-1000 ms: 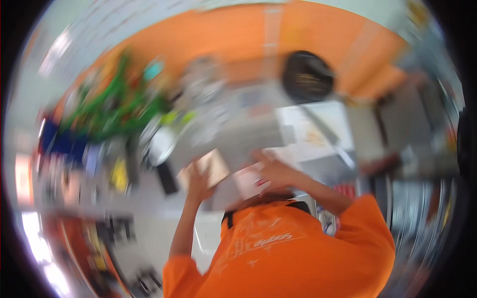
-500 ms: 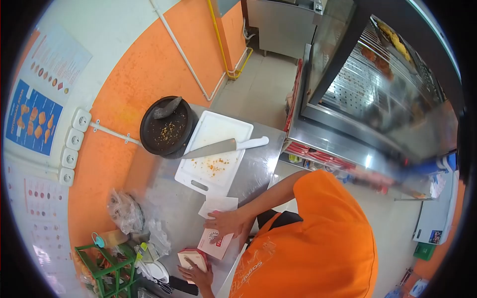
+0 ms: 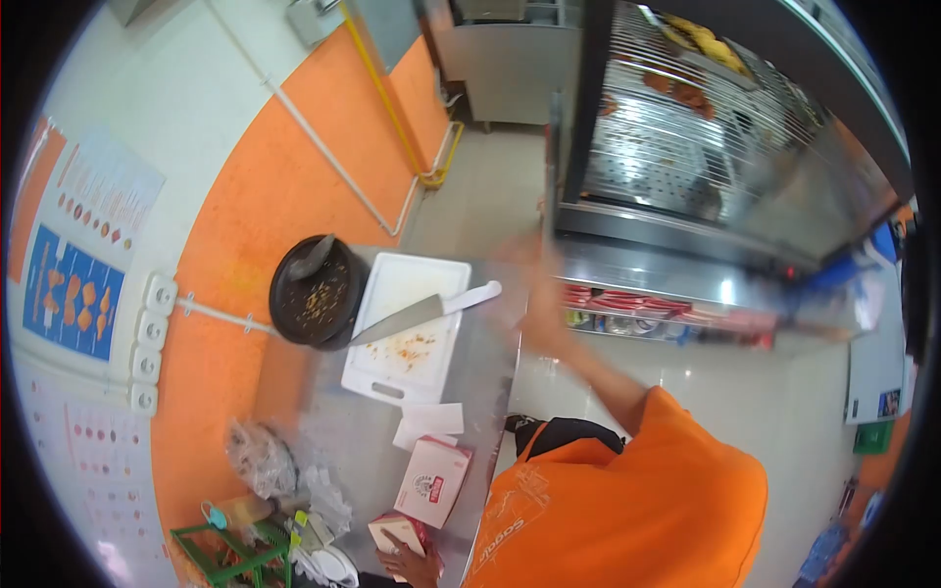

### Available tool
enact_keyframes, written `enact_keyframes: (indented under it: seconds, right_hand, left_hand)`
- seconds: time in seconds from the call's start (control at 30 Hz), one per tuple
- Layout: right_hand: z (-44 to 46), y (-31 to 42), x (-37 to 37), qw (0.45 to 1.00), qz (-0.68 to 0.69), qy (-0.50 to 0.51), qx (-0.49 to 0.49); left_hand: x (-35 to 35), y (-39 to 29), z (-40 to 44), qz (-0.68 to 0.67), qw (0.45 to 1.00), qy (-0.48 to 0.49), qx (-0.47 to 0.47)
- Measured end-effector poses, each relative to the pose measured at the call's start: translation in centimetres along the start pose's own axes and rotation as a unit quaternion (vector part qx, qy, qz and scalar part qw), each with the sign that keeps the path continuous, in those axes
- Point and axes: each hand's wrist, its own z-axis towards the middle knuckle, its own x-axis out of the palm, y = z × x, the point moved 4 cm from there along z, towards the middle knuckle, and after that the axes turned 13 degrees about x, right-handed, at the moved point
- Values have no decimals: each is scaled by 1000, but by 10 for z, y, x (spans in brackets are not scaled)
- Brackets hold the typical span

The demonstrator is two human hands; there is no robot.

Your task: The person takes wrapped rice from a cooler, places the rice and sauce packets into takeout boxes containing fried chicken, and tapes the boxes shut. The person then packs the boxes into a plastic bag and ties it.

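My left hand (image 3: 412, 563) is on a small red-and-white box (image 3: 385, 530) at the bottom of the view, its fingers curled over the top and side. Stretched out past the table edge, my right hand (image 3: 539, 309) is smeared by motion, so its fingers do not show. It is close to the door edge (image 3: 555, 157) of a glass-fronted warming cabinet (image 3: 676, 220); whether they touch I cannot tell. A larger pink-and-white printed carton (image 3: 436, 482) lies beside the small box. Folded white paper (image 3: 433, 419) lies above that carton.
A knife (image 3: 421, 314) lies on a white cutting board (image 3: 377, 377) strewn with orange crumbs. Left of it stands a dark stone mortar (image 3: 294, 333) with a pestle. Plastic bags (image 3: 260, 461) and a green rack (image 3: 221, 554) are by the wall. Fried food (image 3: 701, 37) sits in the cabinet.
My right hand has come off the printed carton and swung up and right toward the cabinet. My left hand stays at the small box. The camera view has shifted.
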Motion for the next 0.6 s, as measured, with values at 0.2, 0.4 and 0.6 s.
enact_keyframes:
  seconds: [0.2, 0.4, 0.6]
  right_hand:
    - [98, -266, -350, 694, -261, -649, 171]
    - [98, -277, -375, 746, -257, -574, 218]
    - [104, -253, -319, 754, -230, -592, 168]
  left_hand:
    - [-27, -34, -6, 90, 995, -42, 27]
    - [-21, -40, 3, 114, 990, -74, 40]
    - [-18, -39, 10, 133, 986, -89, 52]
